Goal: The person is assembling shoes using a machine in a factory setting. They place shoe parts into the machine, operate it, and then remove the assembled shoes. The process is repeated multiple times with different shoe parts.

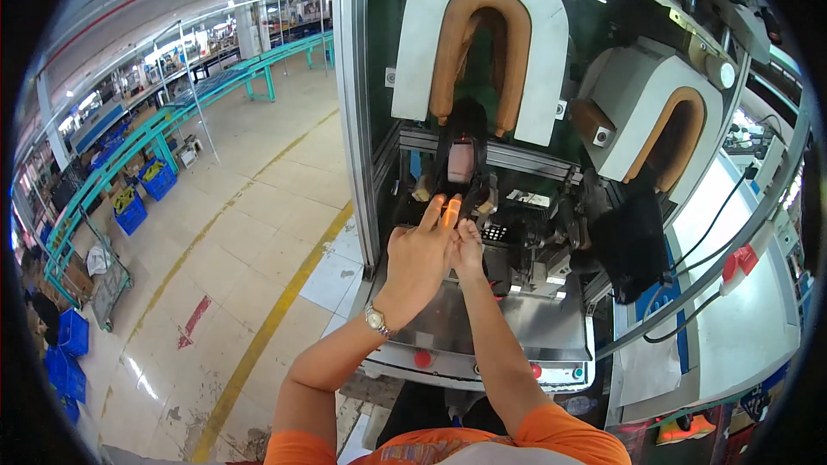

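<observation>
**One dark piece [462, 159] in place, handwork apparently unfinished**

I see the piece at upper centre of frame, just below the brown arch pad [487, 2]. Left hand [418, 263], frame centre: fingers extended toward piece's near end, contact unclear. Right hand [466, 251] just beside it: fingers curled, can't tell if grasping anything. Progress, my judgement: piece looks positioned; handwork at near end looks underway. Beyond that, can't tell what's left.
</observation>
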### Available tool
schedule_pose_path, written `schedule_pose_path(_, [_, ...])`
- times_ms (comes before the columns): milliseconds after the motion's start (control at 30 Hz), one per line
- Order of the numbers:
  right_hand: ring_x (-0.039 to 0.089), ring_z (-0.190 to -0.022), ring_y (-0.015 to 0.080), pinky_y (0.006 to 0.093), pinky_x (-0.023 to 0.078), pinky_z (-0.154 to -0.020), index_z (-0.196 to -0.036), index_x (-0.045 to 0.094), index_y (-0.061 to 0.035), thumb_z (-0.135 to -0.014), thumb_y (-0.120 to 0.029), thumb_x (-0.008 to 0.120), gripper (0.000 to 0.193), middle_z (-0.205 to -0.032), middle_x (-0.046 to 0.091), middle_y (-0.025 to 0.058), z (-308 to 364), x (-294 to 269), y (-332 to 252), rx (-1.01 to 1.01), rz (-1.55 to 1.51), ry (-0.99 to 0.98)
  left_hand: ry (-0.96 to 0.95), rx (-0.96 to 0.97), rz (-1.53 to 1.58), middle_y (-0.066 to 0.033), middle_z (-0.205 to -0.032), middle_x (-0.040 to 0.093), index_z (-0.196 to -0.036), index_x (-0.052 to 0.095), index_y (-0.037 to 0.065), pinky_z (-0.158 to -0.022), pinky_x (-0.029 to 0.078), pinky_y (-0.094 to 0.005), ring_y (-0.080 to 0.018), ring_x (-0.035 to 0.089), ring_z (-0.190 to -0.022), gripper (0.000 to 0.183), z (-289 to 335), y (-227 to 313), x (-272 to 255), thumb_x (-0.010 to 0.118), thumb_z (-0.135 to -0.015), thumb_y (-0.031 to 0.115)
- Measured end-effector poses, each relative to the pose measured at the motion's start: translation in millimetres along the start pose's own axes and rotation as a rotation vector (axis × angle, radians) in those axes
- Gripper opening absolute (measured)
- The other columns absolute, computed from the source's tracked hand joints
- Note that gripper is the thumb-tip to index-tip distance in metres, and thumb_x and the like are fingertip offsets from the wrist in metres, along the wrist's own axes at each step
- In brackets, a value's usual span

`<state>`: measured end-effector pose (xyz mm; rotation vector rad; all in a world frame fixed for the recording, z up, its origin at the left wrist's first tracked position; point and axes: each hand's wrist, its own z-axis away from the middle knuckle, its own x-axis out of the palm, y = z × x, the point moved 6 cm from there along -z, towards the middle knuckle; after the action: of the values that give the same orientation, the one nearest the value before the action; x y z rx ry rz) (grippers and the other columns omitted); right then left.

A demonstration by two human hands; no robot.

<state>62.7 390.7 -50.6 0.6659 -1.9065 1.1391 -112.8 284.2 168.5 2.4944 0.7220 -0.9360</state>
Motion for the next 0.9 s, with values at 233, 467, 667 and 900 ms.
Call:
schedule_pose_path(233, [0.063,-0.083,0.0164,0.0304,0.053,-0.075,-0.078,0.052,-0.0127,-0.089,-0.015,0.053,0.012,-0.080,0.062,-0.0003,-1,-26,4,0.027,0.032,-0.025,0.007,0.065,-0.022,-0.0104,-0.121,0.049,-0.128,0.044,0.012,-0.062,0.043,-0.0310,-0.0175,0.059,-0.060,0.054,4,11,8,0.057,-0.076,0.011])
schedule_pose_path(467, [0.062,-0.084,0.0148,0.0295,0.051,-0.077,-0.078,0.051,-0.0108,-0.090,-0.013,0.050,0.013,-0.086,0.062,0.0018,7,-6,7,0.070,-0.001,0.073,-0.023,0.036,0.000,-0.0112,-0.120,0.046,-0.129,0.043,0.012,-0.065,0.042,-0.0333,-0.0199,0.058,-0.068,0.056,8,10,9,0.057,-0.075,0.010])
schedule_pose_path(667, [0.062,-0.087,0.0188,0.0314,0.051,-0.079,-0.084,0.051,-0.0115,-0.091,-0.012,0.049,0.007,-0.089,0.062,0.0040,3,-4,4,0.059,0.022,0.076,0.010,0.088,0.094,-0.0124,-0.120,0.045,-0.131,0.039,0.009,-0.072,0.040,-0.0367,-0.0221,0.055,-0.083,0.058,5,8,11,0.057,-0.075,0.013])
schedule_pose_path(900, [0.061,-0.079,0.0196,0.0336,0.050,-0.066,-0.078,0.051,-0.0134,-0.089,-0.014,0.053,0.011,-0.079,0.059,0.0020,14,15,3,0.060,0.012,0.136,0.023,0.014,0.186,-0.0091,-0.117,0.047,-0.135,0.035,0.011,-0.070,0.034,-0.0343,-0.0191,0.053,-0.081,0.065,5,18,11,0.055,-0.073,0.015])
